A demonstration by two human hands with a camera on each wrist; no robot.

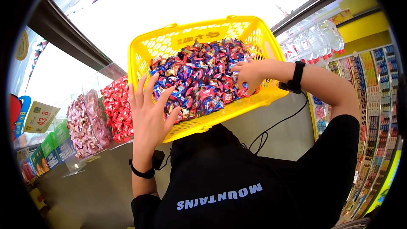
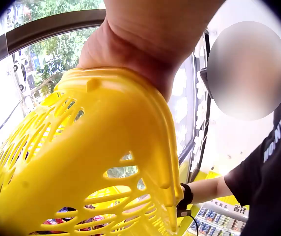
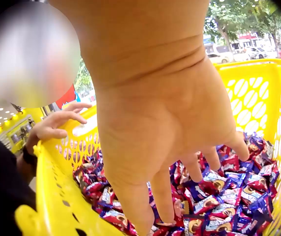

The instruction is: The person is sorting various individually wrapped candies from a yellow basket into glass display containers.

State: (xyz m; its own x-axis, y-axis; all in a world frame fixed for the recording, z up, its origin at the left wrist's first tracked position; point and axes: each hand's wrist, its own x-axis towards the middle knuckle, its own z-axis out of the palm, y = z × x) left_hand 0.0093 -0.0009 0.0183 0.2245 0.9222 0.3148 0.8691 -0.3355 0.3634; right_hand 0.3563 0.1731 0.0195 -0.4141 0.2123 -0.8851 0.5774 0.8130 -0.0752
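A yellow plastic basket point(image 1: 250, 102) with pierced walls is heaped with small wrapped candies point(image 1: 207, 76) in blue, red and dark foil. My left hand point(image 1: 148, 116) lies over the basket's left end with its fingers spread above the candies. In the left wrist view its wrist sits right at the yellow rim point(image 2: 116, 81), and the fingers are hidden. Inside the right end, my right hand point(image 3: 165, 128) reaches down with fairly straight, spread fingers, their tips among the wrappers. No candy shows gripped in either hand.
Left of the basket stand clear bins of pink-wrapped candies point(image 1: 85, 127) and red-wrapped candies point(image 1: 118, 110), near a price card point(image 1: 41, 117). Bottles point(image 1: 313, 42) and a packed display rack point(image 1: 371, 101) flank the right side. A black cable point(image 1: 266, 132) hangs from the right wrist.
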